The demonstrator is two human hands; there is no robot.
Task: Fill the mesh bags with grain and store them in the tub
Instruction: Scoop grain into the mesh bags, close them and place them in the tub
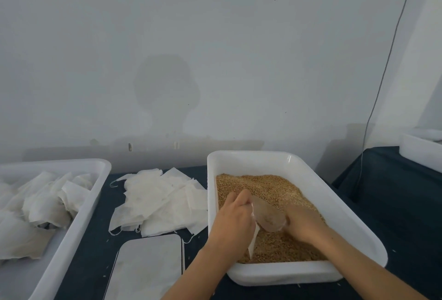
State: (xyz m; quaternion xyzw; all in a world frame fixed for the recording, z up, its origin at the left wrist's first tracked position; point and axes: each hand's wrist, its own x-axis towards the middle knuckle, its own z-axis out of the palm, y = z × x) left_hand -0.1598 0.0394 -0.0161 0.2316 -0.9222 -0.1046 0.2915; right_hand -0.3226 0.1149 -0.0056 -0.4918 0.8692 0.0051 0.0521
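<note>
On the dark-covered table (392,194), seen from the head camera, a white tub (311,177) sits right of centre, holding a bed of golden-brown grain (270,186). Both hands work over it. The left hand (235,218) has its fingers curled round the upper edge of a white mesh bag (253,240), whose loose end hangs down against the grain. The right hand (302,222) grips the rear of a clear plastic scoop (267,216), which lies tilted between the two hands with its mouth toward the bag; motion blur hides whether the scoop touches the bag's opening.

Just left of the tub, a loose pile of empty mesh bags (155,201) lies flat on the table, some with thin drawstrings trailing. Nearer the viewer, a grey rectangular tray (146,268) rests beside the tub. At the far left stands a second white tub (79,218) containing bulging, filled mesh bags (43,204). Another white container (421,154) sits at the right edge, and a thin cable (392,44) runs down the wall (215,48). No readable writing or labels show anywhere.
</note>
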